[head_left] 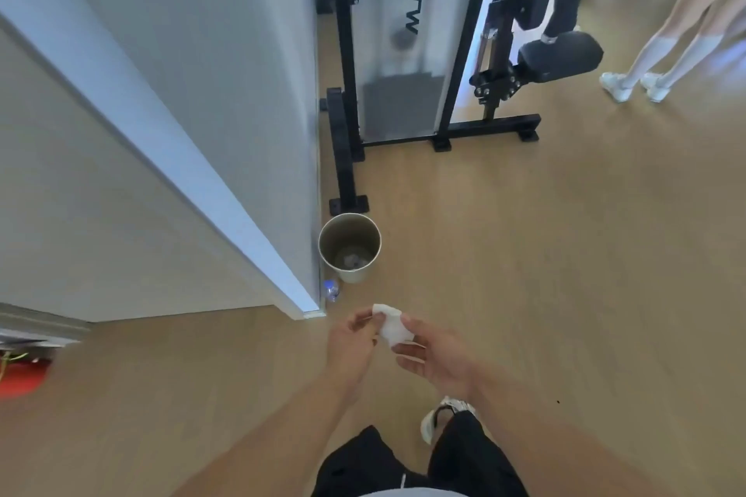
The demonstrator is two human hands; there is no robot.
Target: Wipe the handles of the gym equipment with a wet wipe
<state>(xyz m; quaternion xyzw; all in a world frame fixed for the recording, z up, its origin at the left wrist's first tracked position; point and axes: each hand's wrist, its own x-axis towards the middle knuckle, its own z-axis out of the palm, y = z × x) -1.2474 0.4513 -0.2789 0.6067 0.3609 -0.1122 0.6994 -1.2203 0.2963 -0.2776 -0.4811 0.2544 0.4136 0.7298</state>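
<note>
Head view: your left hand and right hand both pinch the small crumpled white wet wipe at six o'clock, above the wood floor. A round metal waste bin stands just beyond, toward twelve. The black-framed gym machine sits at one o'clock, well apart. You seem between wiping and discarding; next, decide between bin and handles.

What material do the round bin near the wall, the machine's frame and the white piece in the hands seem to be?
Bin: probably metal with a dull brushed finish, showing a soft sheen inside.
Machine frame: seemingly black-painted steel, with square bars and bolted feet.
Wipe: soft, crumpled white fabric or paper, pinched by the left hand and right hand.
</note>
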